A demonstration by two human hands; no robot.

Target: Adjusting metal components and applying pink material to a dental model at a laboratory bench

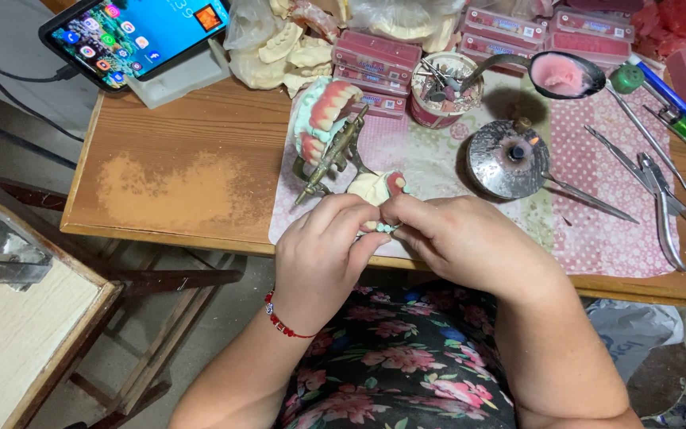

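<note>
Left hand (323,254) and right hand (462,238) meet at the near counter (192,175) edge, fingers pinching a small dental cast (379,191) between them. At 11 o'clock, just beyond, stands a brass articulator (331,143) with pink-gummed teeth; at 1 o'clock, a metal burner (508,159).

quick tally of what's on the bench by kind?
Phone on stand: 1
Articulator with denture model: 1
Small dental cast held by left hand and right hand: 1
Spirit burner: 1
Cup of burs: 1
Ladle of pink wax: 1
Pliers: 1
Total: 7
</note>
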